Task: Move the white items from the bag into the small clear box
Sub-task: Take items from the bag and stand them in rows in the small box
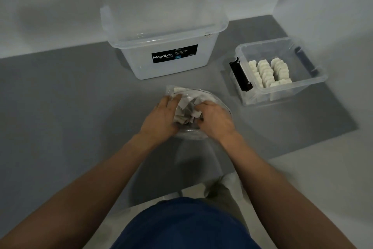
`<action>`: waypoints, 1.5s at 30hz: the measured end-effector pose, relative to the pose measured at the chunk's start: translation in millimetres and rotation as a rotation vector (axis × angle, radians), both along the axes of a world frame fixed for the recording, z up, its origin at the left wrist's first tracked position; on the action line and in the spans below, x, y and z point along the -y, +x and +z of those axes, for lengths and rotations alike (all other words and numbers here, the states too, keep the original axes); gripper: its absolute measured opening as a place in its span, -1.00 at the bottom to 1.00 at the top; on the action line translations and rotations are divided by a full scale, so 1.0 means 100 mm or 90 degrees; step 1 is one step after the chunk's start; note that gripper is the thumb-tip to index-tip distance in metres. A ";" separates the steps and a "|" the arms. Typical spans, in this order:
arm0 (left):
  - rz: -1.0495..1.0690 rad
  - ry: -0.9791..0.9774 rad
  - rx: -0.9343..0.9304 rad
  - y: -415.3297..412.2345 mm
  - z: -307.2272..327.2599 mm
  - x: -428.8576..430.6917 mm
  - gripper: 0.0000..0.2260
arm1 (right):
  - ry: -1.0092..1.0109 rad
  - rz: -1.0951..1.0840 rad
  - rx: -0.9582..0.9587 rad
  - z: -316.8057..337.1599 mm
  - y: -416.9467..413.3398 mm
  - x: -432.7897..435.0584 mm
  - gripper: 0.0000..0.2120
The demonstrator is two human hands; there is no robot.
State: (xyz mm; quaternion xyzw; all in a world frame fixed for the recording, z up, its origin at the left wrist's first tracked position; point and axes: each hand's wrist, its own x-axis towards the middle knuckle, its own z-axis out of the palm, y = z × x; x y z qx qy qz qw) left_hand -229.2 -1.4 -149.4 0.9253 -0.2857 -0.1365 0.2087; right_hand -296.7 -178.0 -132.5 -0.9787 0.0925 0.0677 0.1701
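Observation:
A clear plastic bag point(220, 105) lies on the grey mat in the middle, full of white flat items point(186, 110). My left hand point(161, 116) lies against the bag's left side with fingers extended along it. My right hand point(214, 118) is inside the bag's mouth, fingers curled into the pile of white items. To the right stands the small clear box point(282, 95) with black latches, holding rows of white items point(269, 72) stacked on edge.
A large clear Megabox tub point(167, 55) with its lid on stands behind the bag against the wall. The grey mat point(70, 107) covers the floor. My dark blue clothing point(181, 226) and a shoe point(218, 188) show at the bottom.

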 end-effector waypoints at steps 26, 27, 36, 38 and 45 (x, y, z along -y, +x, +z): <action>-0.044 0.004 0.066 0.12 0.09 -0.12 -0.75 | -0.021 0.006 0.179 0.11 0.06 -0.02 -0.88; -0.033 0.014 0.070 0.13 0.09 -0.11 -0.74 | -0.021 0.007 0.179 0.12 0.06 -0.02 -0.88; -0.011 -0.060 0.054 0.15 0.21 -0.07 -0.80 | 0.062 -0.002 0.166 0.16 0.03 0.06 -0.85; -0.012 -0.087 0.064 0.14 0.24 -0.09 -0.82 | 0.080 -0.005 0.134 0.22 0.03 0.08 -0.84; -0.026 -0.212 0.187 0.10 0.44 -0.11 -0.84 | 0.127 -0.053 0.114 0.33 0.01 0.12 -0.87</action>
